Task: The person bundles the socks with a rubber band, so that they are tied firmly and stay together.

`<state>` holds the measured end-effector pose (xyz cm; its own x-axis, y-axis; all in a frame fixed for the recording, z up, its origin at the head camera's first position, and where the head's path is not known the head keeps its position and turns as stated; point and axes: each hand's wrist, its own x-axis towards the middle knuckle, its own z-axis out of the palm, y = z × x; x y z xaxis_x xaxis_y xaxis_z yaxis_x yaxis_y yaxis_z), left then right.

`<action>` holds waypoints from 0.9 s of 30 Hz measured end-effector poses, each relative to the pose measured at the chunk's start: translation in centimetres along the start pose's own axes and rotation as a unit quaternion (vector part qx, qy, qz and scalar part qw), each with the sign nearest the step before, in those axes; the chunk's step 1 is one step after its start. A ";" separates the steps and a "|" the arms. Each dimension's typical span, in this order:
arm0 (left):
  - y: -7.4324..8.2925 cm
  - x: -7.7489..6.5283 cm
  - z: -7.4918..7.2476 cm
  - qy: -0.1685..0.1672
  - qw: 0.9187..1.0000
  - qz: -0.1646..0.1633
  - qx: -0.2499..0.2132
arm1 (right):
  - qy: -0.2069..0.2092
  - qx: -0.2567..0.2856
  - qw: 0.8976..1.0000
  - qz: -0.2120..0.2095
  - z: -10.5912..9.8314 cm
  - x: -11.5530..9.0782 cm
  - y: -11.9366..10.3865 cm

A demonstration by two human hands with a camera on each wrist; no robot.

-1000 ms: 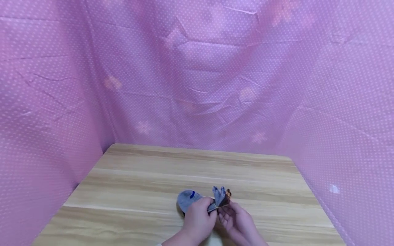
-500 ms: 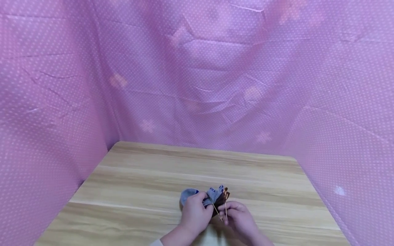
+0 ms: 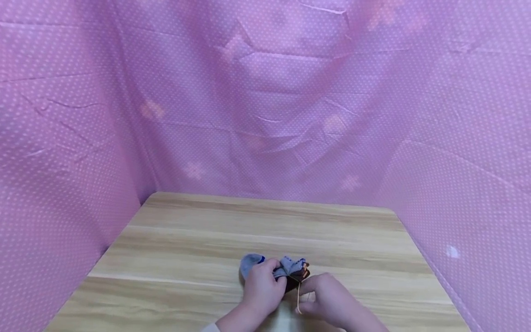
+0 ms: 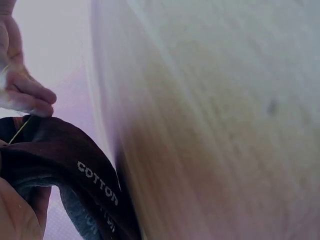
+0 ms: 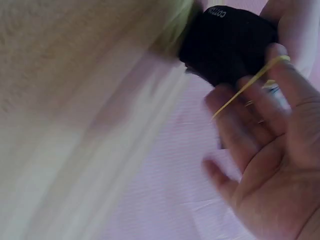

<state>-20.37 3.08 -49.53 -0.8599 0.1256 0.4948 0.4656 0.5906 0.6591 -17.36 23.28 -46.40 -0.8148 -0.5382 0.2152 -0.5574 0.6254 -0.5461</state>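
Near the table's front, my left hand (image 3: 263, 290) grips a bundle of socks by its middle. A grey sock part with a blue patch (image 3: 250, 264) sticks out on the left; bunched grey, dark and orange-brown ends (image 3: 294, 267) stick out on the right. White lettering reading COTTON marks the dark sock (image 4: 75, 150) in the left wrist view. My right hand (image 3: 329, 297) is just right of the bundle, palm visible in the right wrist view. A thin yellow rubber band (image 5: 245, 89) stretches across its spread, fairly straight fingers. Where the band meets the socks is partly hidden.
A light wood-grain table (image 3: 199, 230) lies under the hands. Pink-purple dotted cloth (image 3: 265, 115) hangs behind it and along both sides.
My right hand has drawn the rubber band away from the sock bundle and turned, spreading its fingers in the band. My left hand keeps its grip on the socks.
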 end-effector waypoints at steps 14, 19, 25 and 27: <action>-0.2 0.1 -0.1 0.000 1.000 0.016 -0.002 | 0.049 0.039 0.996 0.059 0.8 0.1 -0.9; -0.1 0.1 0.0 0.008 0.999 0.037 0.010 | 0.045 0.519 0.838 0.163 0.5 0.0 -0.2; 0.3 0.3 -0.2 0.006 0.999 0.042 0.011 | 0.132 0.637 0.698 0.299 1.8 -0.1 -0.7; 0.4 0.3 -0.2 0.010 0.999 0.043 0.012 | 0.170 0.578 0.734 0.314 2.7 -0.1 -1.0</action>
<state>-20.42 3.14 -49.01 -0.8127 0.1613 0.5598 0.5318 0.5980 0.5997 -16.29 21.20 -48.09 -0.9551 -0.0538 -0.2913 0.2932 -0.3121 -0.9037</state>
